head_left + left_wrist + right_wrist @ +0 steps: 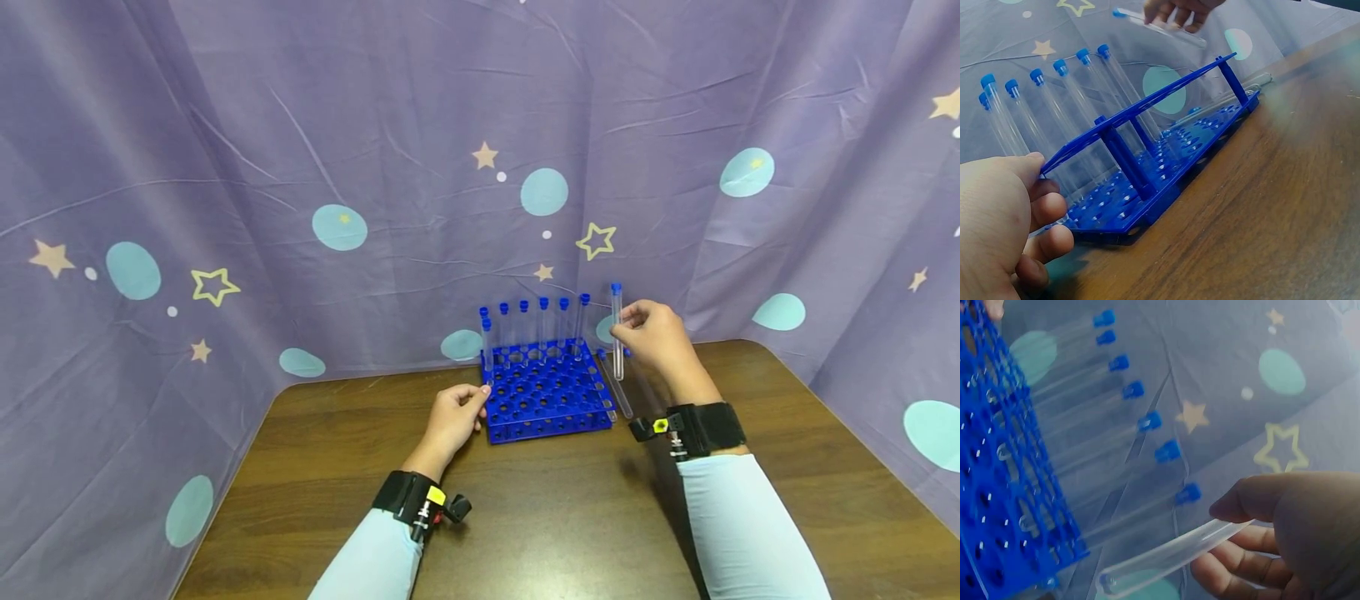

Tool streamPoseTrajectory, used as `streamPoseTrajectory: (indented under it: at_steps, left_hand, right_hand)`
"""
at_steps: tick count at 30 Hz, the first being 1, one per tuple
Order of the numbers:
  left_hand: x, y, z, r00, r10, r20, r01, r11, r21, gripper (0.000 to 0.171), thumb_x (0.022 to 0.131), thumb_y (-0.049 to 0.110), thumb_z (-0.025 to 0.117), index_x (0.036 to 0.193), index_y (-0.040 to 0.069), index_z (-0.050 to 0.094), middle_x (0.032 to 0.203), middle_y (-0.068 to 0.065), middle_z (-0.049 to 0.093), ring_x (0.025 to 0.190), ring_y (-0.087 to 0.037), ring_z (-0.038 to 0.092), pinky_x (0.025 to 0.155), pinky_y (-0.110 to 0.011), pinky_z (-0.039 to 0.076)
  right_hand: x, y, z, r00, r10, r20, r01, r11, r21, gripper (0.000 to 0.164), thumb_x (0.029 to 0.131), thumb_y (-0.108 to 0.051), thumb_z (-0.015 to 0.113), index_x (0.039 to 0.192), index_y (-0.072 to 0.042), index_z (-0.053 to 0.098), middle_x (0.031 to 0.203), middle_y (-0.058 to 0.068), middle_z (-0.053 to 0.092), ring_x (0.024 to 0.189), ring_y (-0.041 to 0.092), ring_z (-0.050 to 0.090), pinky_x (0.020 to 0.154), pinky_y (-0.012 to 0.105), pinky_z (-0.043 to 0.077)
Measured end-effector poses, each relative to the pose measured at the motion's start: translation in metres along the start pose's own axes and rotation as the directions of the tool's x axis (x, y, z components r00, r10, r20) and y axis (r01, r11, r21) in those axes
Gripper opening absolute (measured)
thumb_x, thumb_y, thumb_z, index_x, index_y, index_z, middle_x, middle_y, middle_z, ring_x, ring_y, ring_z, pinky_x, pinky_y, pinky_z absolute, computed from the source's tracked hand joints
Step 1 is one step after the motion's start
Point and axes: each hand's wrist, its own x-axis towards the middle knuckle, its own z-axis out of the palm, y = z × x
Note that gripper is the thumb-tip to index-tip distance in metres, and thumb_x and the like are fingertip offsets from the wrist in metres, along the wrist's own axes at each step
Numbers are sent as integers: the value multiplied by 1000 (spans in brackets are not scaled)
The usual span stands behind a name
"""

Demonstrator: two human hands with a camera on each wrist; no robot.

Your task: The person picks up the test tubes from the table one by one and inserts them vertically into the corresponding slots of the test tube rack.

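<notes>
A blue test tube rack (pixel 551 400) stands on the table, with several blue-capped test tubes (pixel 543 325) upright along its back row and one more at its left side (pixel 487 342). My left hand (pixel 453 417) grips the rack's left edge; in the left wrist view the thumb (pixel 1025 165) lies at the upper plate's corner, with the fingers curled below. To the right of the rack, my right hand (pixel 656 342) pinches a capped clear test tube (pixel 617 358) and holds it nearly upright in the air. In the right wrist view, this tube's rounded bottom (pixel 1110 584) points toward the rack.
Beside the rack's right side, loose test tubes (pixel 621 398) lie on the brown wooden table (pixel 525 517). A purple patterned curtain (pixel 420 167) hangs behind the table and along both sides.
</notes>
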Motion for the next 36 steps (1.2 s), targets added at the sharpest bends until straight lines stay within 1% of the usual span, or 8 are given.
streamPoseTrajectory:
  at_steps: [6,11,13,17,20,23,30,36]
  left_hand:
    - [0,0,-1,1000,2,-4,-2,1000,0,32,112,29,76,98,0,82,70,4,67,53,-13,58,53,-23,52]
    - [0,1,-2,1000,0,-4,0,1000,0,32,111,29,76,96,2,83,70,4,68,53,-13,59,53,-23,52]
    - [0,1,-2,1000,1,-3,-1,1000,1,32,111,29,76,96,2,83,70,4,68,53,-13,59,53,-23,52]
    - [0,0,-2,1000,3,-8,-3,1000,8,33,111,30,76,95,2,83,70,4,68,52,-13,59,52,-23,50]
    - [1,-1,-1,1000,4,-11,-4,1000,18,33,111,31,76,96,3,83,70,4,68,52,-12,59,53,-24,50]
    - [0,0,0,1000,4,-8,-3,1000,23,33,111,32,76,97,3,83,70,5,68,53,-13,59,53,-24,50]
    - [1,0,1,1000,-5,1,5,1000,16,35,111,35,76,98,3,84,73,0,71,53,-13,60,54,-25,50]
    - [1,-2,0,1000,1,-4,-1,1000,16,34,111,34,76,97,3,83,76,-11,74,53,-13,60,54,-24,50]
  right_hand:
    - [-4,-19,1,996,-62,-67,65,997,49,31,105,-28,78,123,-4,74,115,19,81,107,39,77,90,51,62]
    - [-7,-29,8,985,-109,-131,121,989,83,28,105,-26,81,122,-4,75,113,17,82,100,36,78,81,41,60]
    - [-8,-33,11,980,-130,-150,144,985,90,28,105,-25,82,122,-4,75,112,16,83,98,36,78,79,39,59]
    - [-9,-38,19,973,-158,-167,176,979,98,27,105,-23,82,123,-3,76,111,17,83,98,37,81,81,44,63]
    - [-10,-42,27,972,-180,-154,197,974,108,28,105,-20,83,125,-2,75,112,17,82,99,38,82,84,52,66]
    - [-11,-46,38,972,-198,-129,213,970,118,29,106,-18,83,127,-1,75,114,18,82,101,38,83,86,56,67]
    - [-6,-62,67,970,-239,-50,243,964,111,29,106,-19,82,128,-2,74,118,18,81,104,37,83,88,53,68]
    - [3,-77,92,962,-271,-23,272,956,110,28,103,-16,85,125,-2,76,115,16,83,100,34,84,85,52,69]
